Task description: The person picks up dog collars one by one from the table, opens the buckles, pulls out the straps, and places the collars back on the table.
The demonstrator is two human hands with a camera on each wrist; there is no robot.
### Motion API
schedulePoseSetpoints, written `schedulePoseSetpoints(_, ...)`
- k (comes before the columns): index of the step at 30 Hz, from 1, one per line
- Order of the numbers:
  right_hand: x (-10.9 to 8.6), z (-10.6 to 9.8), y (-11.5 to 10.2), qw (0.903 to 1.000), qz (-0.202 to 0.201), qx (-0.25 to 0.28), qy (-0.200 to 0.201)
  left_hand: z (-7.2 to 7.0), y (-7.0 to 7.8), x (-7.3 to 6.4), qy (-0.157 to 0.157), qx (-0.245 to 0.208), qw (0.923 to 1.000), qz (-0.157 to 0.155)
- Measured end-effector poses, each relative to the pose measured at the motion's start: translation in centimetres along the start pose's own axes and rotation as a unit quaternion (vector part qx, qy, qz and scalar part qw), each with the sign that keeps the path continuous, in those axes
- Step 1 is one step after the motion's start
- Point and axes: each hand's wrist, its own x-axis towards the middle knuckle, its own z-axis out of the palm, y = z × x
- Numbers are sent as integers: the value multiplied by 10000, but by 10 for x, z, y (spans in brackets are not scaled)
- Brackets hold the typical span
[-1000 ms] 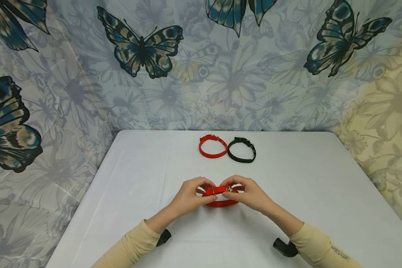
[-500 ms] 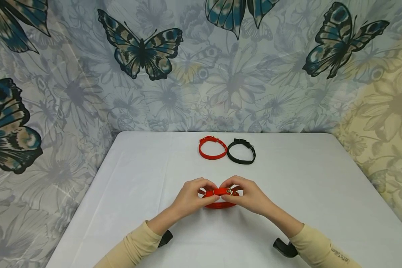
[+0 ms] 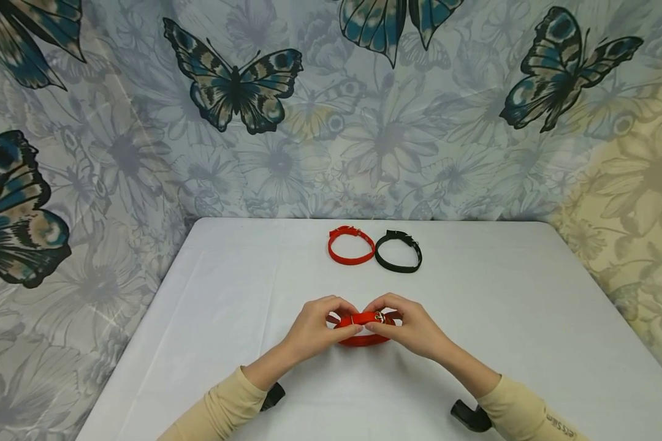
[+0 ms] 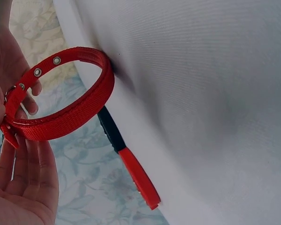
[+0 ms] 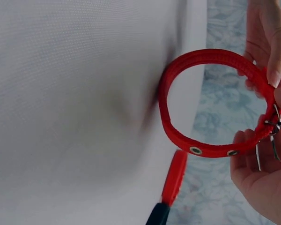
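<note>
A red dog collar (image 3: 364, 342), buckled into a loop, is held by both hands near the table's front middle. My left hand (image 3: 315, 327) pinches the upper strap on the left, by the thin metal keeper. On the other side my right hand (image 3: 414, 329) pinches the strap beside the metal buckle (image 5: 273, 123). Both thumbs lie on the near side of the strap, and the tips nearly meet. Metal eyelets (image 4: 47, 66) show along the band in the left wrist view. The loop's far end from the hands sits low, close over the white cloth. Fingers partly hide the buckled part.
Farther back on the white table (image 3: 226, 275) lie a second red collar (image 3: 351, 261) and a black collar (image 3: 398, 268), side by side. Black wrist-camera mounts (image 3: 471, 416) stick out under the sleeves. A butterfly-patterned cloth wall (image 3: 386, 153) rises behind the table.
Both hands keep the same grip on the red collar, which tilts slightly. The whole scene sits a little lower in the head view than before.
</note>
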Motion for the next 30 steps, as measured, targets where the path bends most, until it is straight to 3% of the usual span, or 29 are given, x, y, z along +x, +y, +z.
schedulePoseSetpoints(16, -2, 4, 9, 9970, 292, 718, 6, 1, -5, -1, 23, -326, 9993, -161)
schedulePoseSetpoints(25, -2, 8, 10, 9865, 591, 1515, -168, 2, -7, -1, 93, -531, 9979, -358)
schedulePoseSetpoints(30, -1, 9, 13, 9865, 469, 1549, -234, 3, -9, -2, 188, -553, 9977, -336)
